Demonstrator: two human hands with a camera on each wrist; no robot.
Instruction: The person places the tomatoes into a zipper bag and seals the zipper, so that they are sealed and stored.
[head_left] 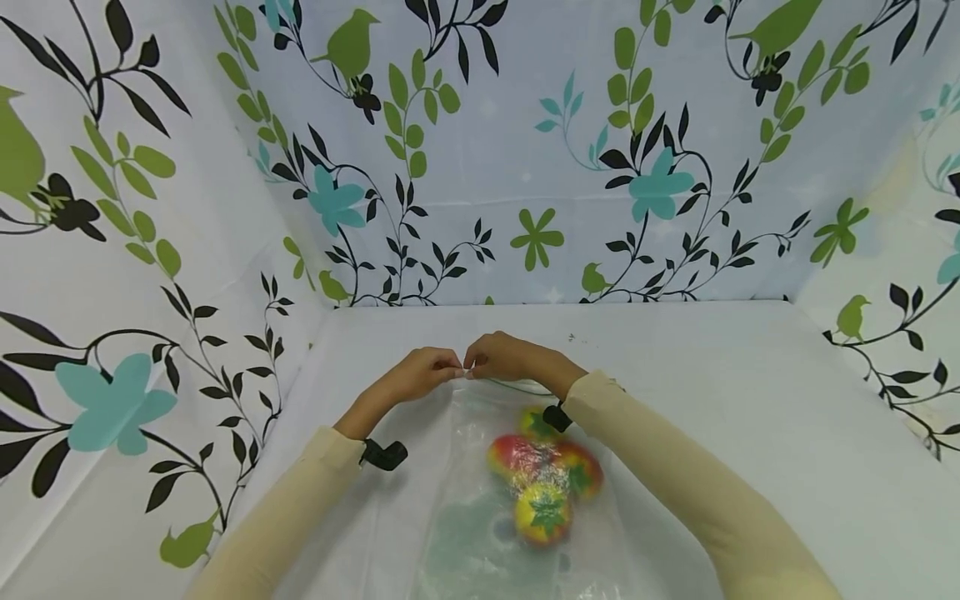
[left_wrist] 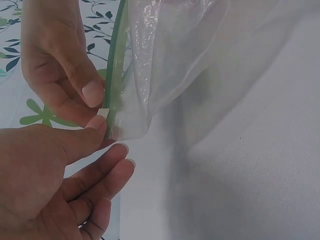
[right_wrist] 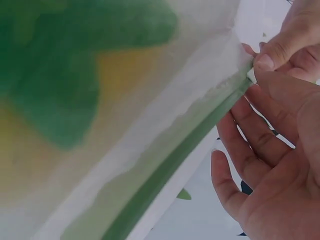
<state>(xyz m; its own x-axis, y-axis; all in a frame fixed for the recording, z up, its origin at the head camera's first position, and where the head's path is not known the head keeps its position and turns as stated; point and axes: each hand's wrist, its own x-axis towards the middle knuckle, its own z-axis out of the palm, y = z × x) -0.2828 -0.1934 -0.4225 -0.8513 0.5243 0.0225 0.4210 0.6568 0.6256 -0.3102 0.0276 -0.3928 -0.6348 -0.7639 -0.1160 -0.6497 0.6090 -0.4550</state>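
Note:
A clear plastic zip bag (head_left: 472,517) with a green zip strip (left_wrist: 116,55) lies on the white table. Inside it are several round red-and-yellow fruit-like things (head_left: 543,510) with green leafy tops, blurred by the plastic. Both hands meet at the bag's far left corner. My left hand (head_left: 416,372) pinches that corner between thumb and fingers, its thumb against a small white slider (left_wrist: 103,112). Close beside it, my right hand (head_left: 517,358) pinches the zip edge near the same slider, its other fingers loosely bent behind the strip.
The white table (head_left: 750,400) reaches back to a cloth wall (head_left: 480,167) printed with birds, leaves and flowers, which also rises on the left and right. Dark camera mounts (head_left: 385,455) sit at both wrists.

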